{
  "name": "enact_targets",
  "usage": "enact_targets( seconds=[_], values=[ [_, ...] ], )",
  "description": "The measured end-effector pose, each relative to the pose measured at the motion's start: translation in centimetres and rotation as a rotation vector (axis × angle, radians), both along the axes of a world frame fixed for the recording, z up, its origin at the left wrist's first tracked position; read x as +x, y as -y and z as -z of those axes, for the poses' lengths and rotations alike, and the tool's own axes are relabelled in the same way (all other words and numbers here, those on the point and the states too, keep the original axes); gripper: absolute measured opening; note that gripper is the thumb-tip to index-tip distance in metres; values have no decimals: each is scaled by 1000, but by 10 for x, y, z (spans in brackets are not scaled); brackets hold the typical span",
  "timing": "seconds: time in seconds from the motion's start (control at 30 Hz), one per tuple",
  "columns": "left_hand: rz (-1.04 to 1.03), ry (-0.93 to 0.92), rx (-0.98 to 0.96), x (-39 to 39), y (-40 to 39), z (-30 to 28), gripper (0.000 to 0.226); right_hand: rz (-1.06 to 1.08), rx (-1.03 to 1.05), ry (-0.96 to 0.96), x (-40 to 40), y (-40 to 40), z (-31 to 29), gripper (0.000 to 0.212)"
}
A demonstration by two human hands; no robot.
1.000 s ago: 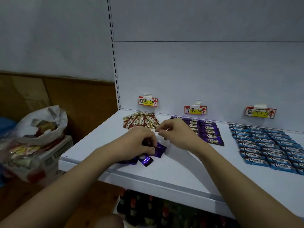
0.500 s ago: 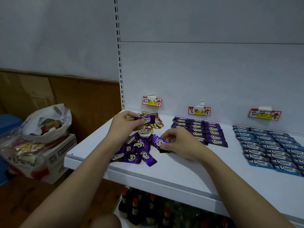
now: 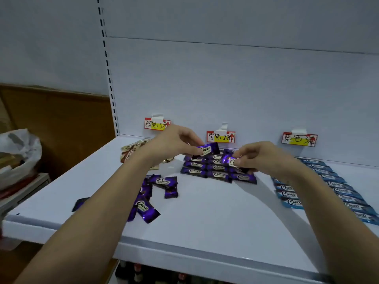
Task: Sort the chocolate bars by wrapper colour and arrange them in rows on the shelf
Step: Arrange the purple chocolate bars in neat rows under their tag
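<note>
Both hands hover over the purple rows [image 3: 215, 168] at the back of the white shelf [image 3: 205, 222]: the left hand [image 3: 174, 144] pinches one purple bar [image 3: 207, 150], the right hand [image 3: 260, 155] pinches another [image 3: 226, 159]. Loose purple bars [image 3: 155, 191] lie near the front, brown bars [image 3: 133, 150] left, blue rows [image 3: 332, 185] right

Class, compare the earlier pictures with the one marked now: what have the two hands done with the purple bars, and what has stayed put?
Both hands rose from the loose purple pile and moved back to the purple rows. The left hand now pinches one purple bar; the right hand pinches another. The blue rows, brown bars and price tags stayed put.
</note>
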State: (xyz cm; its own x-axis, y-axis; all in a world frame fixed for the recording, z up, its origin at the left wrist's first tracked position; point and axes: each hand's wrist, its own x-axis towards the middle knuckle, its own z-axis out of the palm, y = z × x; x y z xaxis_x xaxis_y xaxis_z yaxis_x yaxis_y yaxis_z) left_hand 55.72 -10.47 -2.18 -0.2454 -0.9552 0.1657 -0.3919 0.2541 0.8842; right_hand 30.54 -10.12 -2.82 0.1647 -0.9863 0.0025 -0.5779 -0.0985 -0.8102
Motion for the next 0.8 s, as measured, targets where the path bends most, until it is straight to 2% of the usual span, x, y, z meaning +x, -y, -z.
enact_targets(
  seconds=[0.13,0.27,0.37,0.6,0.8],
  values=[
    [62,171,-1,1,-3,10,14,48,-14,-108,-21,6,9,3],
    [189,315,57,8,-13,11,15,12,70,-203,-22,6,13,2],
    [295,412,102,5,-12,13,16,18,98,-195,-26,1,10,2],
    [310,464,103,4,-5,22,18,26,133,-160,-23,4,20,3],
    [253,486,41,5,-3,25,11,63,117,-136,-22,6,19,3]
  ],
)
